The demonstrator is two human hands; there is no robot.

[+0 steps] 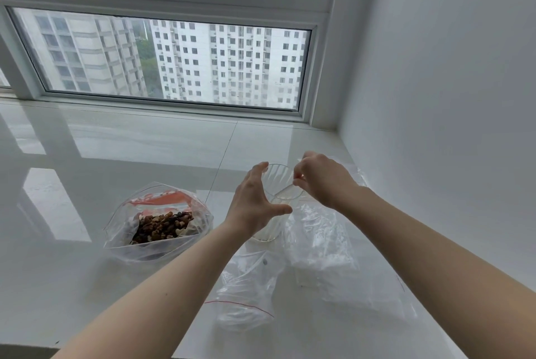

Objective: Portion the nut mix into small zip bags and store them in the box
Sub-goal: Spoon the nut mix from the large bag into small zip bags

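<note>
two hands work over one clear ribbed plastic cup (278,184), which stands upright on the glossy white tiled table (116,286). the left hand (256,203) wraps thumb and fingers around the cup wall. the right hand (322,180) pinches something thin and transparent at the cup rim; its identity cannot be determined. one large clear zip bag of brown nut mix (162,226) lies open, left of the cup. a heap of empty small clear zip bags (290,271) lies just beside the cup; the count is unclear. one window (174,60) faces high-rise buildings; a white wall (435,83) closes the right side.
</note>
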